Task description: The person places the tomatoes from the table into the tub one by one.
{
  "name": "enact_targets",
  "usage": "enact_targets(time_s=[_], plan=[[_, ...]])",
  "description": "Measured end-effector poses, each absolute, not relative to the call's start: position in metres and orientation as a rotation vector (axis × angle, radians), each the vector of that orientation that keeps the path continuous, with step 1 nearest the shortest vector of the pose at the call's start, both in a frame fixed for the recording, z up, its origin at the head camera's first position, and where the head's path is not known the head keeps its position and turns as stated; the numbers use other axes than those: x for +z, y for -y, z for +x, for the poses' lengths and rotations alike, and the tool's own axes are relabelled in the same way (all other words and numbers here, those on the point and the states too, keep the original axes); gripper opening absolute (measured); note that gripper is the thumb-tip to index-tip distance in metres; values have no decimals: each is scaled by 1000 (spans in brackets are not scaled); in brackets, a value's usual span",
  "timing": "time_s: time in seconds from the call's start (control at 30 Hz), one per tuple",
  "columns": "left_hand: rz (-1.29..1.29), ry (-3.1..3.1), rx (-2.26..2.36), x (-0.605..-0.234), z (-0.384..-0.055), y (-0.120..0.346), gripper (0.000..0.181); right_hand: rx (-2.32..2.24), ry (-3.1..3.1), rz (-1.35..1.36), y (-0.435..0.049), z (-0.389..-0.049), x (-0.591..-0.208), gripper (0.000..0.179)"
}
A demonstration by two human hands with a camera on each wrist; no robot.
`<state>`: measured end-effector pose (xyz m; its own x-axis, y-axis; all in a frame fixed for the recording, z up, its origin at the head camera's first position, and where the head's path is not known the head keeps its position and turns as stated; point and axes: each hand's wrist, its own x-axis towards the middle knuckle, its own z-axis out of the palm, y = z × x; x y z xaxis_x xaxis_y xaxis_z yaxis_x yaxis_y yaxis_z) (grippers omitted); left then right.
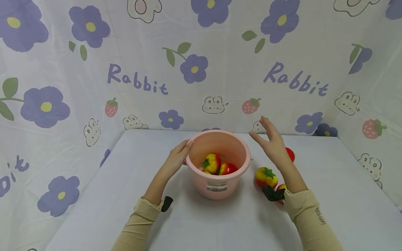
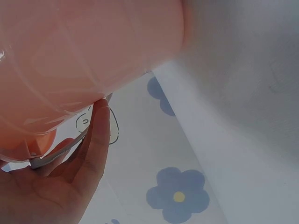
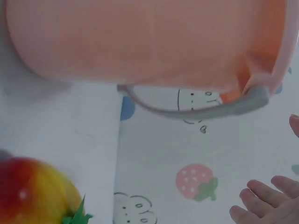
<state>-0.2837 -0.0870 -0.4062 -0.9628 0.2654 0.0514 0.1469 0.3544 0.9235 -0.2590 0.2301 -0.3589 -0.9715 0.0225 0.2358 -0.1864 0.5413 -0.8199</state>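
Note:
A pink plastic bucket (image 1: 216, 186) stands upright on the table, with several yellow-and-red toy fruits (image 1: 212, 163) inside it. My left hand (image 1: 177, 158) grips the bucket's left rim, thumb over the edge and fingers along the outer wall. In the left wrist view those fingers (image 2: 96, 144) lie beside the grey handle (image 2: 60, 151). Raised to the right of the bucket, my right hand (image 1: 272, 144) has its fingers spread and holds nothing. Below it on the table lies a yellow-and-red toy fruit (image 1: 265, 177) with a green leafy top.
Another toy fruit (image 1: 281, 188) is partly hidden by the right wrist's black strap (image 1: 273, 194). A red round thing (image 1: 290, 154) shows behind the right forearm. The white table (image 1: 103, 209) meets a flower-and-rabbit print cloth (image 1: 201, 42) at the back and sides.

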Motion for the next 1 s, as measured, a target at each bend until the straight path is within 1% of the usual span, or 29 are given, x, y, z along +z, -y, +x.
enact_targets(time_s=[0.37,0.77,1.0], plan=[[393,-2499,1691,-406,-282,87,58,1402,2594,40,-265,-271,-375,87],[384,-2510,1673,-407,-283,87,59,1391,2627,-112,-282,-279,-389,87],[392,-2507,1673,-406,-283,88,60,1429,2571,-181,-292,-285,-398,84]])
